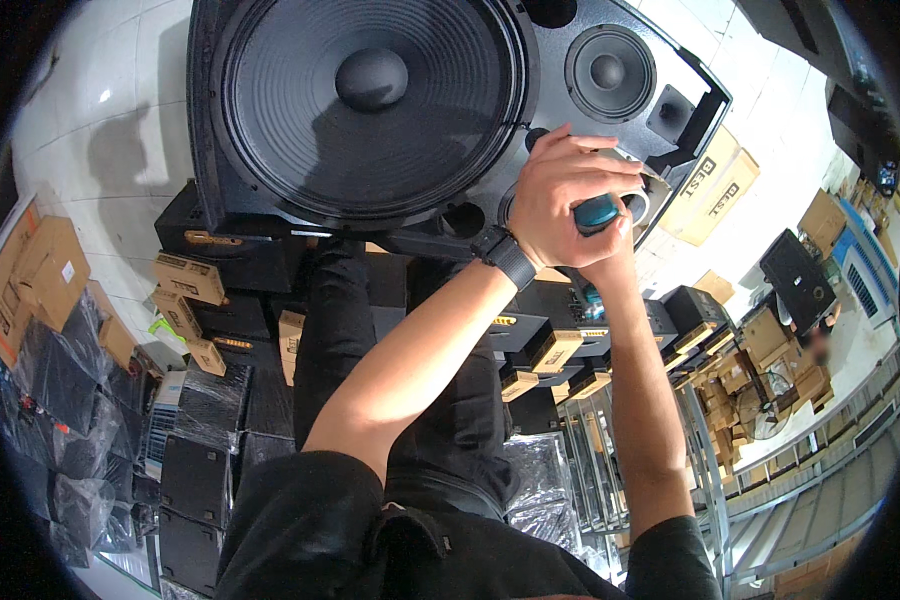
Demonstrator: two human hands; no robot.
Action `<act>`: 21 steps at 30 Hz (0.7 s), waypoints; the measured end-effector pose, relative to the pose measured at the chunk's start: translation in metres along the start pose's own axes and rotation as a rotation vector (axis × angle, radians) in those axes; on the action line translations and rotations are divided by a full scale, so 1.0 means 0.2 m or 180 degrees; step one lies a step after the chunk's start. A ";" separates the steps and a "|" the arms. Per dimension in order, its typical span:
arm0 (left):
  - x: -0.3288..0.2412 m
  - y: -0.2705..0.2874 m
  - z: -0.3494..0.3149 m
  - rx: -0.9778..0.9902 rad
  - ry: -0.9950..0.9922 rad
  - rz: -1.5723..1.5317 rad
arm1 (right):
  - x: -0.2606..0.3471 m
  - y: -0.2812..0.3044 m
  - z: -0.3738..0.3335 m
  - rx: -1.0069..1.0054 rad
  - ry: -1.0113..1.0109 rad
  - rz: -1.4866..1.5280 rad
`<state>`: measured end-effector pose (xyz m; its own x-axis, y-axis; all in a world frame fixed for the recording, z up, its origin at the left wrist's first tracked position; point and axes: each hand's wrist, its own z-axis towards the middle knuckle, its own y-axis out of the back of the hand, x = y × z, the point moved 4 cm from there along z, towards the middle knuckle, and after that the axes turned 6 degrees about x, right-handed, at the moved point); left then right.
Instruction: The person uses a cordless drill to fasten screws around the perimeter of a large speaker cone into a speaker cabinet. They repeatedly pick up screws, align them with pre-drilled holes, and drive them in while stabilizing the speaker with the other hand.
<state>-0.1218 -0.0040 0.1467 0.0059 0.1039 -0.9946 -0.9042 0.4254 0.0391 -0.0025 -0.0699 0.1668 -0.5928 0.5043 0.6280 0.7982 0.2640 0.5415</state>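
A big black speaker cabinet (202, 150) lies face up in front of me, with a large woofer (280, 110), a smaller round driver (610, 72) and a small square horn (672, 113). Over the cabinet's right part, both of my hands meet on a teal and black cordless drill (597, 214). My left hand (560, 200), with a black watch on its wrist, wraps over the drill's body. Below and behind it is my right hand (615, 255), closed round the drill and largely covered by the left. The drill's tip is hidden under my hands.
Flat cardboard boxes (715, 185) lie on the white floor beyond the cabinet's right side. Black speaker boxes (230, 240) with small cartons stand below it. Wrapped black goods (70, 430) are stacked at left. A metal rack (710, 470) and a fan (767, 403) are at right.
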 end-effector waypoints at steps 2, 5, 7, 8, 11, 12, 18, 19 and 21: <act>0.01 -0.01 0.02 0.0047 0.0007 0.0024 | -0.01 -0.01 -0.01 -0.0340 0.0304 0.0297; 0.01 -0.01 0.02 0.0081 0.0040 0.0000 | -0.03 -0.01 -0.01 -0.0076 0.0166 -0.0048; 0.01 0.00 0.01 0.0052 0.0042 -0.0053 | -0.04 -0.01 0.01 0.0038 0.0147 -0.0106; 0.01 0.00 0.00 0.0085 0.0123 -0.0077 | -0.03 0.00 0.02 0.0083 0.0162 -0.0206; -0.01 0.04 -0.03 -0.0087 -0.0122 0.0053 | 0.00 0.02 0.04 0.0210 0.0212 -0.0388; 0.00 0.04 -0.02 -0.0029 -0.0054 0.0066 | 0.02 0.02 0.04 0.0251 0.0274 -0.0419; 0.01 0.04 -0.02 -0.0096 0.0040 -0.0053 | 0.08 0.06 0.07 0.0367 0.0151 -0.0421; 0.00 0.04 -0.02 -0.0159 0.0033 -0.0072 | 0.08 0.06 0.07 0.0416 0.0135 -0.0447; -0.01 0.06 -0.01 -0.0355 -0.0142 -0.0117 | 0.09 0.06 0.07 0.0370 0.0222 -0.0454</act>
<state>-0.1332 -0.0003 0.1492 0.0567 0.1310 -0.9898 -0.9449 0.3272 -0.0108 -0.0022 -0.0459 0.1764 -0.7036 0.3978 0.5888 0.7101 0.4240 0.5621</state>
